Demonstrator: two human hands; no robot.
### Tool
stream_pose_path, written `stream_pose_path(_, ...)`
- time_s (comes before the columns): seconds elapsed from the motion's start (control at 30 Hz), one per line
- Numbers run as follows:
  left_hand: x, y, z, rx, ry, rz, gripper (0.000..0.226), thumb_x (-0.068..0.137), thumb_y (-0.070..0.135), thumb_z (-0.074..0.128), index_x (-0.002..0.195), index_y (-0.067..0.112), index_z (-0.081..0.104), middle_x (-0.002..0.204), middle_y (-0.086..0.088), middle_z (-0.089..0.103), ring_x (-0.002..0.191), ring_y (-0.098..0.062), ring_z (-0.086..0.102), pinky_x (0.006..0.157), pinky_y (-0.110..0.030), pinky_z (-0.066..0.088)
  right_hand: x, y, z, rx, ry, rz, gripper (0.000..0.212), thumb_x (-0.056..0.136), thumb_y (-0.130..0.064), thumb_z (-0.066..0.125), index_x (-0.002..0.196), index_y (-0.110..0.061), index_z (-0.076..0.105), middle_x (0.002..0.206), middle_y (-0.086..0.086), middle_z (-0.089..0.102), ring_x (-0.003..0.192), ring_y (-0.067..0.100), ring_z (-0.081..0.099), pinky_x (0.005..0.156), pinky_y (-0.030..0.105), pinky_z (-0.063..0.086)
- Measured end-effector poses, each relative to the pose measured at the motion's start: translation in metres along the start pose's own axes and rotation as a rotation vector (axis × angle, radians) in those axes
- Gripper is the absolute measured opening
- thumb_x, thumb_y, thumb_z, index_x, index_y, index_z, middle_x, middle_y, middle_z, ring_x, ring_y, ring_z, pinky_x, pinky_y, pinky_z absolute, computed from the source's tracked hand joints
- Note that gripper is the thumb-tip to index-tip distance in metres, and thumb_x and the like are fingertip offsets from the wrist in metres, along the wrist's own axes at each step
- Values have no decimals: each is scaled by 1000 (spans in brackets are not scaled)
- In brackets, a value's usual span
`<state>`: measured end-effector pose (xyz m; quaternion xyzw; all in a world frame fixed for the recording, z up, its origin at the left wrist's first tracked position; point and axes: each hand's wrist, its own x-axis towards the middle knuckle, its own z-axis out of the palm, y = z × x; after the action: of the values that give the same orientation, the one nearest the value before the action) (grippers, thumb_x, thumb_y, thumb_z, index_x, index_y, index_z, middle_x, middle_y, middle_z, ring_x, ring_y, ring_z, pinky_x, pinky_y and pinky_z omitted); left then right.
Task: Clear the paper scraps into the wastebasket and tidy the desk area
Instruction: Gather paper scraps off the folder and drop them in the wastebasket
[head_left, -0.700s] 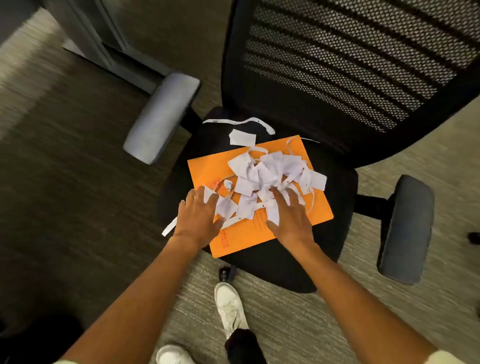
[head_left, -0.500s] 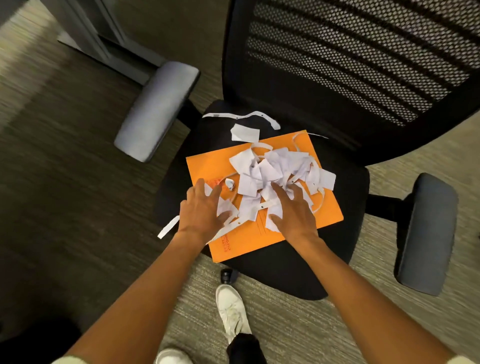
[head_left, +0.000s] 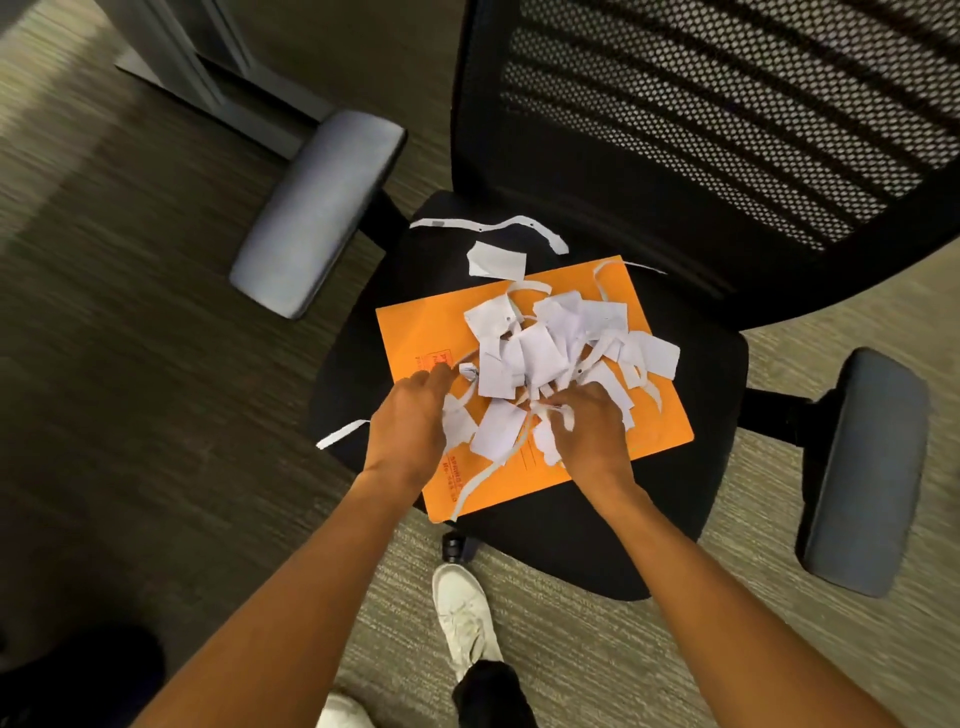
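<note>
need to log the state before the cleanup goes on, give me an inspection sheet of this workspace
surface: black chair seat, with an orange folder lying flat on it
job's things: pile of white paper scraps on the folder; a long strip and a loose piece on the seat behind it; another strip at the seat's left edge; no wastebasket in view
clutter: nothing seen beyond the scraps
grippers: left hand and right hand both on the near edge of the pile, fingers curled into the scraps
cables: nothing seen
surroundings: mesh backrest, two grey armrests, carpet, a white shoe, a grey desk leg at top left
</note>
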<state>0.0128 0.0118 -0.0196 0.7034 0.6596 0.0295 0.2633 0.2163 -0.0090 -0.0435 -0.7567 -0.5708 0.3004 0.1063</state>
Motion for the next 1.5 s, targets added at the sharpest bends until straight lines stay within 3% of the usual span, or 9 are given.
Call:
stream_pose_path(0.13,-10,1,-19,-172,59,-35,21,87,-1,60,107,7,63,103,-14,68,91,-35,64,72,-48,56,-8,-5,-23,110,152,34,20,90,-14,65,107,-7,72,109,14,65,92,13,55,72,-5,31)
stream_pose_path(0.27,-24,-5,-41,-315,110,-75,8,87,3,61,90,5,67,91,-10,68,81,-28,63,68,-45,53,-20,-26,-46,193,274,12,14,86,-15,69,99,-9,74,96,1,67,90,7,53,76,11,37)
stream_pose_path(0.4,-53,-16,-67,-480,216,-131,9,87,8,64,91,14,71,86,3,67,74,-10,60,57,-13,42,-43,-67,-62,297,337,-38,10,85,-15,71,94,-15,74,86,-19,57,88,7,57,75,8,36)
stream_pose_path(0.5,-84,-30,-86,-605,272,-159,9,85,9,69,84,18,70,77,8,66,68,-4,59,55,-10,41,-67,-107,-61,394,317,-57,12,84,-18,71,91,-28,70,88,-23,57,87,-6,56,74,4,39)
stream_pose_path(0.7,-167,-92,-117,-739,363,-312,26,82,5,70,73,29,65,66,16,64,65,9,60,55,-4,41,-129,-197,-20,477,139,-146,16,82,-22,73,83,-37,68,91,-23,62,91,-19,53,75,-1,37)
stream_pose_path(0.9,-273,-190,-125,-723,464,-511,17,79,7,71,72,21,66,70,15,65,65,-1,59,54,-8,41,-204,-284,65,457,-115,-278,11,80,-13,75,86,-22,76,92,-4,68,88,0,63,74,3,41)
stream_pose_path(1.07,-361,-278,-107,-720,524,-728,18,78,6,69,71,23,66,60,14,60,61,1,56,53,-8,40,-273,-335,162,395,-344,-371,13,78,-12,76,80,-25,74,87,-10,66,82,3,65,66,4,43)
stream_pose_path(1.23,-443,-358,-73,-759,577,-977,15,79,4,71,77,19,66,66,7,67,61,-12,65,53,-30,58,-335,-364,259,264,-542,-462,5,76,-11,78,80,-14,76,78,-14,61,69,-7,60,61,1,39)
stream_pose_path(1.5,-524,-457,-41,-750,683,-1266,6,81,6,71,80,8,66,64,3,61,64,-22,65,59,-45,61,-401,-400,384,47,-794,-520,19,83,-21,72,97,-9,73,96,7,69,90,21,64,66,16,42)
